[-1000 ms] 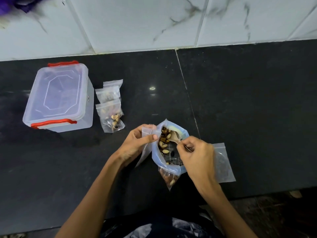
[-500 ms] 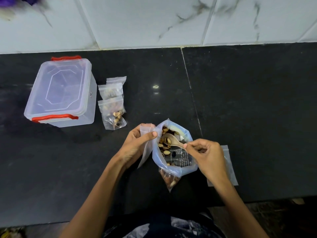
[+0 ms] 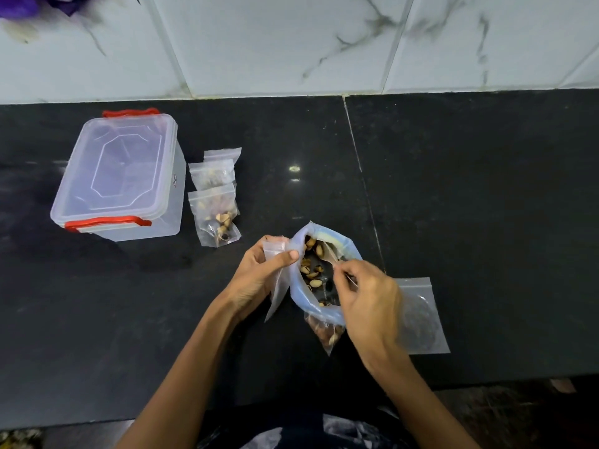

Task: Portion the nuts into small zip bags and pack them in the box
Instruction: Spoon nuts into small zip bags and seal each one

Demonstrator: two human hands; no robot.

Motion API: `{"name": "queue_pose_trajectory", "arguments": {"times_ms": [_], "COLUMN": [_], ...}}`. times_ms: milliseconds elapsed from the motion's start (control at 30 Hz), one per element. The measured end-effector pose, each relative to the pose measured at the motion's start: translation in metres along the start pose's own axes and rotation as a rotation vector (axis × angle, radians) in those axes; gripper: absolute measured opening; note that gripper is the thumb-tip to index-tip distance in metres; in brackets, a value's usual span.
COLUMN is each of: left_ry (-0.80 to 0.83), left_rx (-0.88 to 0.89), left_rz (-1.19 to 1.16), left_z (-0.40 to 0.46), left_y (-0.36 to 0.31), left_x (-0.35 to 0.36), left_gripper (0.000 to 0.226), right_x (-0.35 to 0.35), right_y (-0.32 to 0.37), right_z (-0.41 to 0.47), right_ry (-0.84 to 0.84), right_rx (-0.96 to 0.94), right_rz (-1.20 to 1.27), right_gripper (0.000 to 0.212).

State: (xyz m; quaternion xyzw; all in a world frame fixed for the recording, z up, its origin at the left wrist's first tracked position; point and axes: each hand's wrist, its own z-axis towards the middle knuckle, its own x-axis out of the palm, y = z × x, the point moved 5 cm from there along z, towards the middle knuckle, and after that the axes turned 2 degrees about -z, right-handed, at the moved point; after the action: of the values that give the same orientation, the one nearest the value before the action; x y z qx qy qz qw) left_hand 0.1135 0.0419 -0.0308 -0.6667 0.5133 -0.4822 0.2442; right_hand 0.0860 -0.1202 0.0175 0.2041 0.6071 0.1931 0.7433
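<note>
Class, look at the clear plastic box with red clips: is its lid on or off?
On. The lid lies flat over the plastic box, and a red clip sits along its near edge.

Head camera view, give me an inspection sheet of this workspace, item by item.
Surface: black stone counter, a seam running front to back.
Job's things: big nut bag open, nuts inside; three small zip bags lying overlapped beside the lidded plastic box, the front two visibly holding nuts; empty zip bag lying flat at right.
Clutter: purple item at top left, blurred.
Grippers: left hand pinches a small zip bag by the big bag's mouth; right hand holds a small spoon in the nuts.
Cables: nothing seen.
Surroundings: white marbled wall tiles.
</note>
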Motion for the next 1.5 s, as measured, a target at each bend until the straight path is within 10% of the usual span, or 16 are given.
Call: {"name": "queue_pose_trajectory", "arguments": {"times_ms": [1500], "left_ry": [-0.277], "left_rx": [-0.089], "left_rz": [-0.109], "left_z": [-0.027], "left_y": [0.008], "left_x": [-0.002], "left_gripper": [0.063], "right_x": [-0.033], "right_y": [-0.023], "right_z": [-0.009], "right_ry": [0.234], "right_rx": [-0.008], "right_rz": [-0.026], "right_gripper": [0.014]}}
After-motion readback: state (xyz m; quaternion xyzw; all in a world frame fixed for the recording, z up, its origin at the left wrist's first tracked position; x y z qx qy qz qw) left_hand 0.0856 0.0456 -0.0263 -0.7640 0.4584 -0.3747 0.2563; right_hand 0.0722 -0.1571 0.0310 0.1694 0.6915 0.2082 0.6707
